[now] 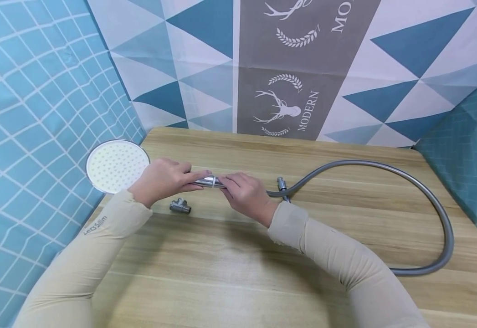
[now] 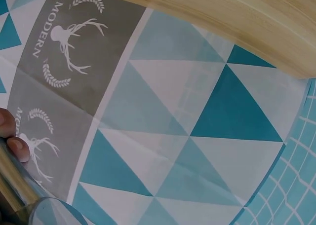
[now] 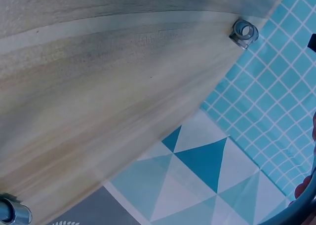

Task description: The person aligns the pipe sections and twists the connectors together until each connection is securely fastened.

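Note:
My left hand grips the chrome handle of a shower head. The round white face of the shower head is turned up, left of that hand. At the joint just right of the handle, my right hand pinches the end of a grey shower hose; its fingers cover most of the connector. In the left wrist view, fingertips show at the left edge beside shiny metal. Along the right edge of the right wrist view runs a dark curve of hose, with a bit of fingers above it.
A small chrome valve fitting lies on the wooden tabletop below the hands. A chrome end piece lies across the hose, right of the right hand. Patterned cloth stands behind, blue grid cloth at left.

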Action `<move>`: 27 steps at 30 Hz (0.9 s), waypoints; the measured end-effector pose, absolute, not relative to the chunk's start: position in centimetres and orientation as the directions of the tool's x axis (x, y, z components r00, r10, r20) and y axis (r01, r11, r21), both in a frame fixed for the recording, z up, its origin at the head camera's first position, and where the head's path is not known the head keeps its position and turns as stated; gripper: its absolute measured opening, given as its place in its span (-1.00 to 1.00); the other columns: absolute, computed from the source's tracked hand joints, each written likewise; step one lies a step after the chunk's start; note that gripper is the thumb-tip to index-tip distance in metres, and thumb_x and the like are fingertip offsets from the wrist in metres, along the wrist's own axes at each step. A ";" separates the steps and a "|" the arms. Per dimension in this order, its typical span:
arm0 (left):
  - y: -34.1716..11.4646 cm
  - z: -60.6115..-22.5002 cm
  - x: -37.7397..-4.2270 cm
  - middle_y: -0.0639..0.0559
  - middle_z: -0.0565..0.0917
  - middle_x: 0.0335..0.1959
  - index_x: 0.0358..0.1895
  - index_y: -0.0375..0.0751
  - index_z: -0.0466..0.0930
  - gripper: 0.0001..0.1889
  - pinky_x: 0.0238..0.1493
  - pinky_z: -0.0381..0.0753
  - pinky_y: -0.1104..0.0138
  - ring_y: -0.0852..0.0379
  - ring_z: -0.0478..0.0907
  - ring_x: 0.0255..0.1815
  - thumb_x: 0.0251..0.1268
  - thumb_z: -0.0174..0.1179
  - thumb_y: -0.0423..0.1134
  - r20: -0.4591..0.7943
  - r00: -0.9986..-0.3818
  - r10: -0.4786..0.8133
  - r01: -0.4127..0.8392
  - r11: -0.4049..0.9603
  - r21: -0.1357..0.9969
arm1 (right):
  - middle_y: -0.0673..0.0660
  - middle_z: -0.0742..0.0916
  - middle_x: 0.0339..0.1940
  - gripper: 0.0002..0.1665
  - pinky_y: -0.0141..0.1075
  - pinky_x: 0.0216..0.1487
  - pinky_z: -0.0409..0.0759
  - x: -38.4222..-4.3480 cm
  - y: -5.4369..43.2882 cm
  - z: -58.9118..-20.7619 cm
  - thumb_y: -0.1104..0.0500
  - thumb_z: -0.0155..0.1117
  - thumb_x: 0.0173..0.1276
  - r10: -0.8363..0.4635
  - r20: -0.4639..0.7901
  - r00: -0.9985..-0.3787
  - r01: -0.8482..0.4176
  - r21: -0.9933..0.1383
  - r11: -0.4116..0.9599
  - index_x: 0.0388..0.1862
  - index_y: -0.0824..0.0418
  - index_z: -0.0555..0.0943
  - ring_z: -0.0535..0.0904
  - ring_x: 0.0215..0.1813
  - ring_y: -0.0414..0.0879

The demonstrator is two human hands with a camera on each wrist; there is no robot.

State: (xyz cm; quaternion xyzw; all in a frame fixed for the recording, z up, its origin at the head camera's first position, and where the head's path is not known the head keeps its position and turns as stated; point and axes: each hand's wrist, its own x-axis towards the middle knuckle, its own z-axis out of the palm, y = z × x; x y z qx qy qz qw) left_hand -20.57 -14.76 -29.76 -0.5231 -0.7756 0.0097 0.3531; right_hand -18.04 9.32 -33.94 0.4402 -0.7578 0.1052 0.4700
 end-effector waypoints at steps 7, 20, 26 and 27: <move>-14.7 -29.7 -20.7 0.00 0.39 -0.69 -0.04 0.02 0.55 -0.53 -0.79 0.19 0.33 0.14 0.18 -0.83 0.54 -0.33 0.16 0.534 -0.201 0.821 0.806 0.449 -0.387 | 0.18 0.75 -0.31 -0.72 -0.37 -0.21 0.63 -18.0 9.4 -33.9 0.26 0.45 0.14 -0.583 0.789 -0.193 -0.775 0.242 0.585 -0.20 0.39 0.68 0.70 -0.29 -0.08; -14.6 -29.5 -20.7 0.00 0.39 -0.69 -0.04 0.02 0.55 -0.55 -0.79 0.19 0.35 0.14 0.21 -0.83 0.53 -0.30 0.16 0.529 -0.198 0.825 0.807 0.443 -0.390 | 0.20 0.75 -0.27 -0.73 -0.35 -0.17 0.62 -17.9 9.4 -33.9 0.27 0.40 0.20 -0.580 0.771 -0.263 -0.807 0.153 0.570 -0.16 0.41 0.65 0.70 -0.25 -0.05; -14.5 -29.6 -20.7 0.00 0.38 -0.69 -0.05 0.02 0.55 -0.54 -0.79 0.18 0.34 0.14 0.21 -0.83 0.54 -0.32 0.15 0.530 -0.195 0.825 0.805 0.444 -0.395 | 0.21 0.74 -0.26 -0.73 -0.33 -0.15 0.62 -17.8 9.5 -33.8 0.28 0.39 0.22 -0.571 0.767 -0.294 -0.825 0.098 0.557 -0.14 0.41 0.62 0.70 -0.23 -0.04; -14.5 -29.6 -20.7 0.00 0.38 -0.69 -0.05 0.03 0.55 -0.54 -0.79 0.17 0.35 0.14 0.20 -0.83 0.54 -0.33 0.15 0.530 -0.196 0.825 0.804 0.445 -0.395 | 0.21 0.74 -0.26 -0.73 -0.32 -0.15 0.62 -17.8 9.5 -33.8 0.28 0.39 0.22 -0.570 0.767 -0.296 -0.827 0.093 0.554 -0.14 0.41 0.62 0.70 -0.24 -0.04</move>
